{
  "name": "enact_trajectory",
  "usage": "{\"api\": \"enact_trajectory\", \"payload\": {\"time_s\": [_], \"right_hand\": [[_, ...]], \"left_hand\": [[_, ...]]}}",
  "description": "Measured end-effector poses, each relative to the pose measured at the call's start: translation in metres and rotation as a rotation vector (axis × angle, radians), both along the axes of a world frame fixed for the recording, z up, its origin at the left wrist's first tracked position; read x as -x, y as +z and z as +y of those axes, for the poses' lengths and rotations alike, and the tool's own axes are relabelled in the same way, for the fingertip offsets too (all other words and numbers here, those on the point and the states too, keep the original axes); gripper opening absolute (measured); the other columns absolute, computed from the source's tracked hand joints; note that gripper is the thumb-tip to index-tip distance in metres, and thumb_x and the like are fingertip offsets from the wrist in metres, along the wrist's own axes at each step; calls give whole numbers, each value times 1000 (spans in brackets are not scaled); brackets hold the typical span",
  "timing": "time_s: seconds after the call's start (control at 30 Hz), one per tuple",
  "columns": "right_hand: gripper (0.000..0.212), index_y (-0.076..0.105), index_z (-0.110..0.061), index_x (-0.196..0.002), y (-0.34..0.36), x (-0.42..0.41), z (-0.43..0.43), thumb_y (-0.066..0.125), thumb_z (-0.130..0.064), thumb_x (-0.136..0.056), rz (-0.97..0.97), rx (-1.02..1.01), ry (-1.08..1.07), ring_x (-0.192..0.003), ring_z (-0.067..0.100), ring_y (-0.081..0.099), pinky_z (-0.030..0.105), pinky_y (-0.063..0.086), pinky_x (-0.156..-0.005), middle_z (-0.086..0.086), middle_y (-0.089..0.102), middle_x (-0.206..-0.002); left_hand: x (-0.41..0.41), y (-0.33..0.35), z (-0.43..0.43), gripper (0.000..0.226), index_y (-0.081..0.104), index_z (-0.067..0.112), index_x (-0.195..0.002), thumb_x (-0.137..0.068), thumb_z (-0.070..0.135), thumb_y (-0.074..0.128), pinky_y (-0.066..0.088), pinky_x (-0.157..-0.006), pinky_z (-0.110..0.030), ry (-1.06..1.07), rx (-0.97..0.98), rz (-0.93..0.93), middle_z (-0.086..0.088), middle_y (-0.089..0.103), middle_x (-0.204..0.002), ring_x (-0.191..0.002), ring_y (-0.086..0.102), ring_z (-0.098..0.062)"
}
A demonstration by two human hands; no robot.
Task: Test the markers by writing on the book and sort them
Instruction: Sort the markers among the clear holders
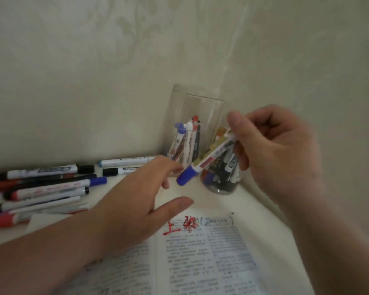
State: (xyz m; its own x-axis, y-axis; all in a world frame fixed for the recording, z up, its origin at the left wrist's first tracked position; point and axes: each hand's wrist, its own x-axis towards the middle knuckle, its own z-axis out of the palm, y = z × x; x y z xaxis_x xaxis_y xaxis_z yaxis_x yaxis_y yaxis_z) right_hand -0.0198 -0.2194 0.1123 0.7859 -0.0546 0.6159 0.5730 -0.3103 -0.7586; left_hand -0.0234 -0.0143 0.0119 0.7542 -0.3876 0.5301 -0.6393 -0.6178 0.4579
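Note:
My right hand (273, 150) grips a white marker with a blue cap (207, 160), held slanted with the cap end pointing down-left. My left hand (136, 199) reaches toward that cap with fingers relaxed and spread, fingertips just short of it, holding nothing. An open book (202, 252) lies below both hands, with red characters written at the top of its right page. Two clear containers stand in the corner: a left one (185, 143) and a right one (222, 173), each with several markers.
Several loose markers (47, 188) with red, black and blue caps lie in a pile on the table at the left. Two more markers (124, 165) lie by the wall. Walls close off the back and right.

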Motion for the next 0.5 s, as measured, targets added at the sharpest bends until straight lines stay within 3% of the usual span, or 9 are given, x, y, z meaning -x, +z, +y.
{"api": "enact_trajectory", "payload": {"time_s": [0.07, 0.17, 0.23, 0.37, 0.43, 0.5], "right_hand": [[28, 65, -8, -76, -28, 0, 7, 73, -35, -80, 130, -38, 137, -40, 21, 53, 27, 42, -37, 17, 65, -58], [25, 64, -11, -77, -52, -6, 7, 71, -35, -79, 203, -137, 254, -42, 22, 53, 23, 41, -40, 13, 65, -58], [22, 63, -12, -78, -64, -9, 4, 71, -32, -81, 200, -167, 304, -43, 22, 53, 20, 39, -41, 9, 64, -58], [21, 64, -13, -78, -78, -11, -4, 76, -30, -78, 258, -245, 334, -41, 17, 50, 18, 38, -39, 8, 62, -57], [20, 65, -11, -79, -79, -13, -7, 75, -28, -74, 332, -231, 361, -42, 15, 51, 16, 38, -39, 8, 63, -58], [20, 65, -7, -82, -82, -16, -8, 75, -22, -73, 394, -172, 426, -43, 10, 52, 14, 39, -41, 2, 63, -57]], "left_hand": [[0, 0, -4, 41, 29, 61, -122, -85, 78, 32, 44, -69, -9, -20, 29, 113, 45, 44, -109, -102, 50, 14], [-2, -3, -8, 20, 41, 53, -106, -90, 65, 37, 43, -67, -11, -13, 42, 124, 30, 56, -101, -85, 58, 3], [-3, -7, -9, 20, 45, 46, -104, -93, 61, 37, 44, -69, -13, -15, 20, 116, 24, 57, -98, -81, 58, -1], [-11, -15, -11, 28, 46, 54, -119, -94, 63, 38, 45, -73, -15, 17, -53, 119, 26, 58, -103, -95, 57, 2], [-15, -20, -10, 26, 40, 65, -118, -93, 63, 37, 42, -79, -9, 54, -70, 109, 33, 54, -112, -104, 52, 9], [-16, -20, -10, 25, 41, 66, -118, -94, 57, 38, 37, -85, -2, 61, -37, 111, 38, 50, -119, -107, 50, 15]]}}
